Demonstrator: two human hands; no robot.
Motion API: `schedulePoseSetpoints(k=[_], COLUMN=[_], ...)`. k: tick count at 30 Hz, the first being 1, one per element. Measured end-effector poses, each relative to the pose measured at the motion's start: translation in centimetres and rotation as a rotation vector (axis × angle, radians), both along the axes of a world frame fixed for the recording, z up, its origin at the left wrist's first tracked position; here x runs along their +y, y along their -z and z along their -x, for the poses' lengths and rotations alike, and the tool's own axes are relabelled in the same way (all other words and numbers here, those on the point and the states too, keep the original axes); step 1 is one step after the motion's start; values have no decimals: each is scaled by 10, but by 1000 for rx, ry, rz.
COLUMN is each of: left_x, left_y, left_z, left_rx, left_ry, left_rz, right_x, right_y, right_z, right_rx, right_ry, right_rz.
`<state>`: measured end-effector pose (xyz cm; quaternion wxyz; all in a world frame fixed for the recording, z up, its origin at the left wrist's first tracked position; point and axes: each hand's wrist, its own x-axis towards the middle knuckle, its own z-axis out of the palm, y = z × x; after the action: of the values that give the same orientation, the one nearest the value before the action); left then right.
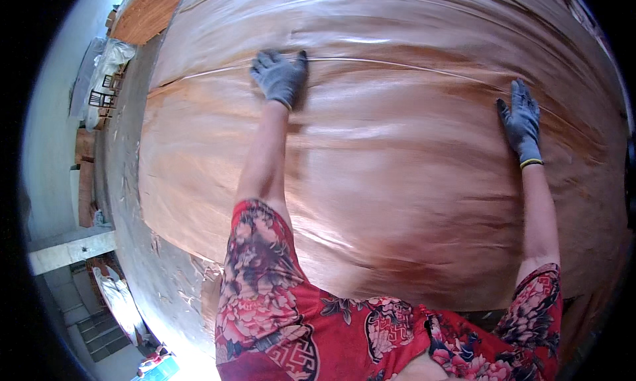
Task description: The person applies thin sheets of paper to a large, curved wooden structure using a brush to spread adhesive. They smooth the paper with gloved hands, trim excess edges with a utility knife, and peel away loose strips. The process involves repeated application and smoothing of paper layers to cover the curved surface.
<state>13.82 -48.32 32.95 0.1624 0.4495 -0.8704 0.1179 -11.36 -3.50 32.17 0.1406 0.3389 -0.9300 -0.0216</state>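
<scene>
- Where the person leans over the worktop, a broad reddish-brown veneer sheet lies spread flat and fills most of the view.
- Left hand: grey work glove, palm down on the veneer sheet at a thin seam line that crosses its far part; fingers released and spread, gripping nothing.
- Right hand: matching grey glove with a yellow cuff edge, laid flat on the same sheet toward its right side, well apart from the left hand; fingers released, stretched forward, gripping nothing.
- Both forearms bare, coming from short sleeves of a red flower-patterned top at the lower edge.
- Veneer sheet: glossy, wavy grain, left edge ragged, with a split running in from it just left of the left hand.
- Worktop: grey, showing as a bare strip left of the sheet, strewn with pale scraps.
- Far upper left: a stack of brown boards and white sheeting.
</scene>
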Motion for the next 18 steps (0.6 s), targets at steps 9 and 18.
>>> schedulePoseSetpoints(k=[9, 18], left_x=[1, 0], left_y=[-11, -9], left_z=[2, 2], left_rx=[-58, 68], left_ry=[70, 141], left_rz=[50, 100], right_x=[-93, -250], right_y=[-16, -24], right_z=[-49, -165], right_rx=[-119, -244], right_ry=[72, -201], right_rz=[-8, 192])
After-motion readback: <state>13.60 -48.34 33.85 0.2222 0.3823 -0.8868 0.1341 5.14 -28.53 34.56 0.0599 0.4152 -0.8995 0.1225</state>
